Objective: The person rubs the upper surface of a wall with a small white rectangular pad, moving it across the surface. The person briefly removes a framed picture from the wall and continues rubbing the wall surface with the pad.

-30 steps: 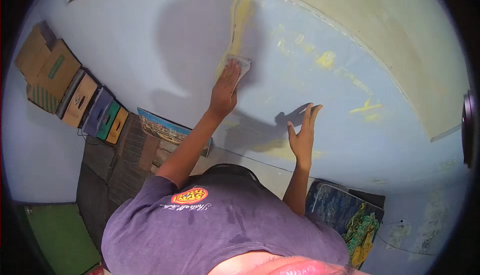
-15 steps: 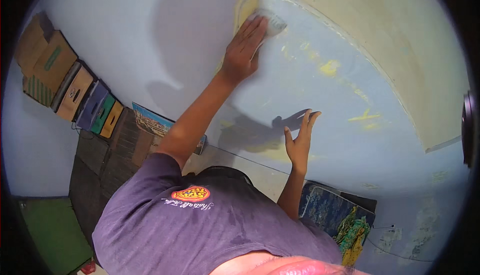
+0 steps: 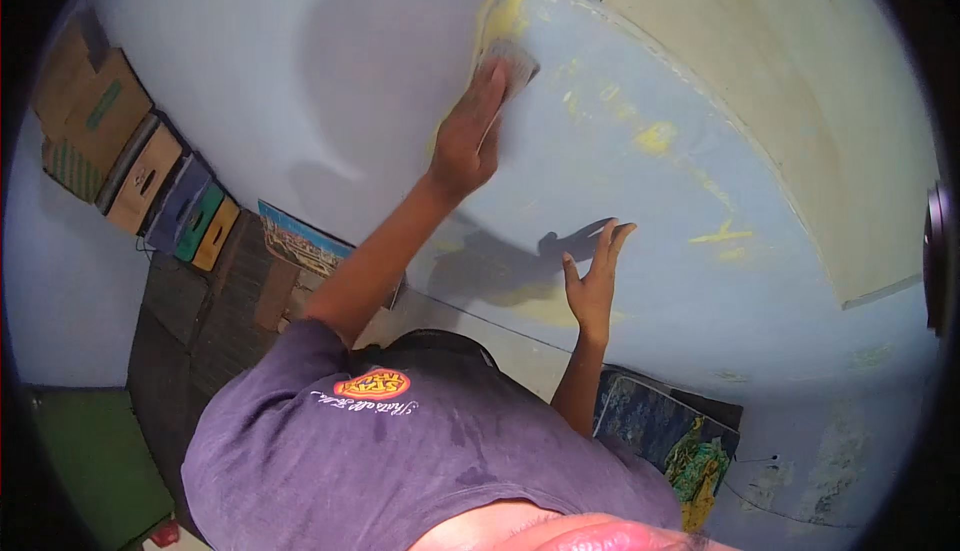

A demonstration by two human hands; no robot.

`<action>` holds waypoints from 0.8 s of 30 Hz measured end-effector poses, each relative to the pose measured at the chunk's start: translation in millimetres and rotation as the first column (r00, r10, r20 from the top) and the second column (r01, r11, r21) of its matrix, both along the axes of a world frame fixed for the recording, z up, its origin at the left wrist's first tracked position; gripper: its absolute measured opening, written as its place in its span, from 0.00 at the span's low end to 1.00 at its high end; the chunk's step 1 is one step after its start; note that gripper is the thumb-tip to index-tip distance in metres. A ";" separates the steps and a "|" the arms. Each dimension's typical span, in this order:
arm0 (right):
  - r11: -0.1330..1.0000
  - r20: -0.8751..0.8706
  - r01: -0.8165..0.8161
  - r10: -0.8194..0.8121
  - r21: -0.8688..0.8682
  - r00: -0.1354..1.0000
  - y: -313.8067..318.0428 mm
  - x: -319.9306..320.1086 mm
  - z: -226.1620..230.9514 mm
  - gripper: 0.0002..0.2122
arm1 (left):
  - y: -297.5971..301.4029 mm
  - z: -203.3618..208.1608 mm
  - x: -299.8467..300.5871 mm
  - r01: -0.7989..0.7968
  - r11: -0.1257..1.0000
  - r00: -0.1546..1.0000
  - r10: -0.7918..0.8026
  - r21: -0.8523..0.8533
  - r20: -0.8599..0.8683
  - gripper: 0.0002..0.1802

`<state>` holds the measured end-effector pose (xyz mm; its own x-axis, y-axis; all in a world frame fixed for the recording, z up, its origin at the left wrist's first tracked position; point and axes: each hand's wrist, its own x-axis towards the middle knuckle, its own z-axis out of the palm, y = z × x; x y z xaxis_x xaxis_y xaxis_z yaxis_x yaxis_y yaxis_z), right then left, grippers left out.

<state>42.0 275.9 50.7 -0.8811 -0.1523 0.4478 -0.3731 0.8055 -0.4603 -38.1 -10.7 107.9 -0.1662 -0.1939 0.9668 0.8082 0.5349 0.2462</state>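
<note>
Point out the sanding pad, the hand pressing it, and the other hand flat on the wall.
sanding pad (image 3: 512, 59), head view, its grey face above the fingertips.
left hand (image 3: 466, 141), head view, back of the hand.
right hand (image 3: 592, 279), head view, the palm.

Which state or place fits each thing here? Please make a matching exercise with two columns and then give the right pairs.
Things:
1. left hand
2. right hand
3. sanding pad
4. cardboard boxes

States or places:
a. stacked along the far left
b. open, fingers spread, flat against the blue wall
c. pressed on the wall over a yellow patch
d. raised high, holding the pad to the wall

Pairs: 1-d, 2-b, 3-c, 4-a
</note>
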 end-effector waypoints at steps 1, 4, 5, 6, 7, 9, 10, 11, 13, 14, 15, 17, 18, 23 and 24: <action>1.000 -0.007 -0.004 0.004 0.007 1.000 -0.1 -0.5 -0.4 0.45 | -1.2 27.3 -4.8 -0.018 1.000 0.998 0.018 0.009 -0.053 0.32; 0.999 0.048 -0.026 0.028 -0.029 0.998 -0.8 -0.5 0.7 0.46 | -7.6 68.4 -29.0 -0.070 0.997 0.985 0.065 -0.025 -0.159 0.31; 0.999 0.059 -0.027 0.029 -0.039 0.998 -1.2 -1.1 1.6 0.46 | -8.1 73.5 -35.4 -0.083 0.995 0.979 0.072 -0.050 -0.190 0.31; 0.998 0.086 -0.021 0.026 -0.054 0.996 -1.8 -0.2 2.4 0.46 | -6.4 66.6 -40.2 -0.186 0.978 0.961 0.163 -0.090 -0.222 0.31; 0.998 0.081 -0.031 0.036 -0.061 0.996 -3.2 0.9 3.4 0.46 | -5.8 56.2 -40.1 -0.177 0.981 0.970 0.160 -0.084 -0.183 0.32; 0.996 0.071 -0.039 0.045 -0.081 0.996 -1.8 2.2 2.2 0.45 | -1.2 24.5 -35.4 -0.147 0.986 0.985 0.139 -0.077 -0.104 0.32; 0.995 0.074 -0.036 0.043 -0.089 0.996 -0.9 0.9 1.6 0.45 | 0.7 2.4 -31.3 -0.143 0.987 0.989 0.139 -0.071 -0.051 0.33; 0.997 0.055 -0.033 0.037 -0.065 0.998 -0.7 0.4 1.3 0.45 | 1.7 -20.5 -27.9 -0.143 0.987 0.990 0.144 -0.067 0.000 0.33; 1.000 0.013 -0.026 0.026 -0.017 1.000 -1.5 0.1 1.8 0.46 | 4.2 -63.0 -21.1 -0.110 0.992 0.991 0.114 -0.065 0.063 0.33; 0.998 0.041 -0.022 0.024 -0.054 0.999 -4.5 0.4 6.6 0.46 | 5.2 -68.9 -16.8 -0.096 0.993 0.990 0.102 -0.061 0.093 0.33; 0.998 0.052 -0.025 0.028 -0.059 0.998 -4.2 -0.8 4.8 0.46 | 5.8 -72.6 -16.6 -0.093 0.995 0.989 0.097 -0.046 0.112 0.33; 0.997 0.077 -0.031 0.036 -0.064 0.996 -1.4 -1.6 0.5 0.47 | 7.0 -70.9 -14.4 -0.086 0.996 0.984 0.087 -0.009 0.154 0.33; 0.997 0.088 -0.019 0.025 -0.068 0.996 -1.9 -2.0 -0.1 0.47 | 7.3 -64.2 -14.9 -0.077 0.997 0.987 0.079 -0.018 0.143 0.33; 1.000 0.028 -0.021 0.021 0.016 0.999 0.8 -1.3 1.7 0.46 | 7.1 15.1 -23.9 -0.071 0.997 0.997 0.072 -0.031 0.018 0.32; 0.999 0.015 -0.031 0.031 0.019 0.999 2.5 -2.9 -0.3 0.46 | 8.4 32.9 -27.2 -0.065 0.998 0.998 0.065 -0.019 -0.027 0.31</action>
